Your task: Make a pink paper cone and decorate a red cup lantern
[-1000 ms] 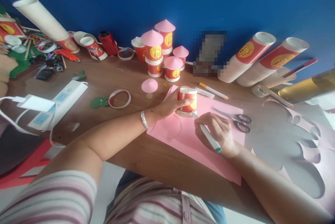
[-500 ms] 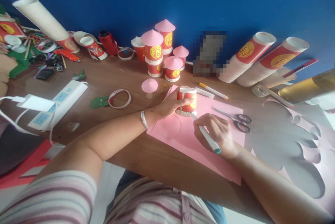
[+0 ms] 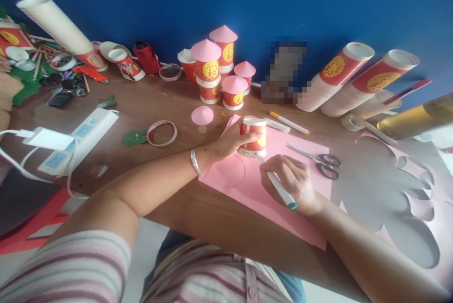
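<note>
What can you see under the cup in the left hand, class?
Pink paper lies beneath the cup, showing past its near lower edge. The patch directly underneath is covered by the cup, so any marks there cannot be seen.

Looks like a craft corner, though home or classroom, I can't tell. Wood desk (image 3: 141, 100) up against a blue wall (image 3: 159, 1), littered with pink paper (image 3: 255, 189), scissors (image 3: 313, 157), a marker (image 3: 289, 122), tape (image 3: 349, 125), cup stacks (image 3: 320, 90), plus a power strip (image 3: 94, 126) with a charger (image 3: 48, 141).
</note>
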`<action>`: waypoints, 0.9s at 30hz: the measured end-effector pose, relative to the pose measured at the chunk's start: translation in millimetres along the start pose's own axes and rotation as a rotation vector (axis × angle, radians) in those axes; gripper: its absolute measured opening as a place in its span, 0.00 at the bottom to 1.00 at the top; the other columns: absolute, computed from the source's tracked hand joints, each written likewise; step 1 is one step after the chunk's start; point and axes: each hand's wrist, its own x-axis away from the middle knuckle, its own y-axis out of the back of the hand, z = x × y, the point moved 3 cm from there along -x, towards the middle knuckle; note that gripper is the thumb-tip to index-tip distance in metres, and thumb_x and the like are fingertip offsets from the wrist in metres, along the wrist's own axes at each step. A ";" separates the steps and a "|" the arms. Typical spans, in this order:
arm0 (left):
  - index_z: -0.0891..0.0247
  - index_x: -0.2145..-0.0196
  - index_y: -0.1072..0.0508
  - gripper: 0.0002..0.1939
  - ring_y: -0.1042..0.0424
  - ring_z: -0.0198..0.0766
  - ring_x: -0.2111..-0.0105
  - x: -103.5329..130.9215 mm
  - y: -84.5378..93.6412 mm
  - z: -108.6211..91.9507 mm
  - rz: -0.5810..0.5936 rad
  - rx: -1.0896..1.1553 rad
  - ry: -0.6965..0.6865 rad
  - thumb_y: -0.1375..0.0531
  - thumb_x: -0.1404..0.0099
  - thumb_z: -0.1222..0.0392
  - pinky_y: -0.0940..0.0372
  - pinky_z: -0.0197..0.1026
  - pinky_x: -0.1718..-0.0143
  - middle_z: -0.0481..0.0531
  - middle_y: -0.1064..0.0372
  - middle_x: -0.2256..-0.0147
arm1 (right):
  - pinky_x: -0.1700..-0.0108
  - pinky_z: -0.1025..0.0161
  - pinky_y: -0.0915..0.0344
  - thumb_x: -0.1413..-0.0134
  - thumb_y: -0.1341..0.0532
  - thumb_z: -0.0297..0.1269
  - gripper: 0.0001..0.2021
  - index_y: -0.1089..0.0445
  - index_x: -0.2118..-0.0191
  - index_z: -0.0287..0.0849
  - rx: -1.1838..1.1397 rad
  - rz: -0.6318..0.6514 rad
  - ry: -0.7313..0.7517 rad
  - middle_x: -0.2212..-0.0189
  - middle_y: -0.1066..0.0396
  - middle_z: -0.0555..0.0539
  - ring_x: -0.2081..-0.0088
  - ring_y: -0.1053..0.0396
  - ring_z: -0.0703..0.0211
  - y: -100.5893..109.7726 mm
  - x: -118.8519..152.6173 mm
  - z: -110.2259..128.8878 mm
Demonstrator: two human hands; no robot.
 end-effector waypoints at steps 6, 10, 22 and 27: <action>0.62 0.61 0.29 0.15 0.31 0.36 0.63 1.0 -1.2 -0.2 -0.023 0.020 -0.015 0.32 0.38 0.50 0.34 0.39 0.59 0.50 0.31 0.64 | 0.74 0.66 0.39 0.45 0.42 0.19 0.12 0.36 0.61 0.44 -0.007 0.009 -0.012 0.73 0.32 0.52 0.76 0.36 0.65 0.3 -0.2 -0.5; 0.62 0.62 0.28 0.15 0.33 0.35 0.64 0.7 -1.7 -1.2 -0.005 0.007 -0.028 0.32 0.39 0.50 0.35 0.40 0.60 0.49 0.32 0.65 | 0.74 0.66 0.39 0.44 0.42 0.19 0.11 0.36 0.61 0.43 -0.015 0.017 -0.006 0.73 0.32 0.52 0.76 0.35 0.65 0.7 -0.6 -0.5; 0.63 0.61 0.28 0.15 0.33 0.35 0.64 0.6 -4.1 -5.1 0.043 0.023 -0.031 0.33 0.38 0.50 0.35 0.39 0.59 0.49 0.33 0.64 | 0.74 0.66 0.38 0.44 0.42 0.19 0.11 0.36 0.61 0.44 -0.043 0.034 -0.020 0.73 0.31 0.52 0.76 0.35 0.65 0.6 -0.9 0.0; 0.63 0.61 0.28 0.16 0.33 0.36 0.63 -0.1 -4.0 -4.3 0.040 0.028 -0.026 0.32 0.38 0.49 0.35 0.39 0.60 0.50 0.32 0.64 | 0.74 0.66 0.38 0.43 0.43 0.20 0.11 0.36 0.61 0.44 -0.052 -0.029 0.016 0.74 0.32 0.52 0.76 0.36 0.65 0.4 -0.3 0.4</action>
